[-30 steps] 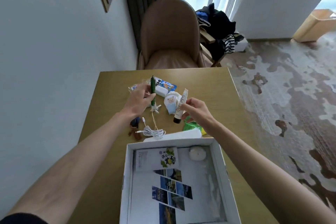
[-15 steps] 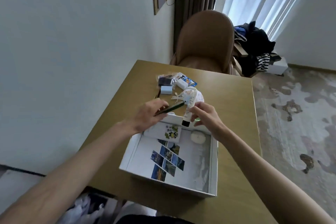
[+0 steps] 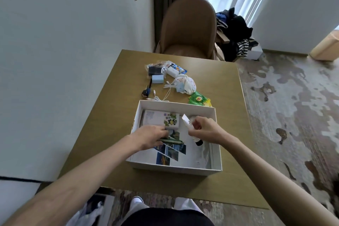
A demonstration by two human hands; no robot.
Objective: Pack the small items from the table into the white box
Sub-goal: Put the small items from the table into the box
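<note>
The white box (image 3: 176, 168) stands on the wooden table (image 3: 113, 108) near its front edge. Inside it, my left hand (image 3: 149, 135) holds a dark green pen (image 3: 170, 141) low over the photo sheet on the box floor. My right hand (image 3: 205, 129) pinches a white tube with a black cap (image 3: 191, 130), tilted, cap down, inside the box. A white card pack with a green sticker (image 3: 161, 118) lies at the box's back left. A small white round thing behind the tube is mostly hidden.
Beyond the box lie a white cable (image 3: 161, 97), face masks (image 3: 184, 84), green tea sachets (image 3: 199, 100), a pale blue block (image 3: 157, 79), a white charger (image 3: 172, 71), a dark pouch (image 3: 154, 69) and a small dark charm (image 3: 145, 92). A brown chair (image 3: 187, 29) stands behind the table.
Both hands came back from the pile of items and went down into the box, the left with the green pen, the right with the tube. The camera view shifted back and down.
</note>
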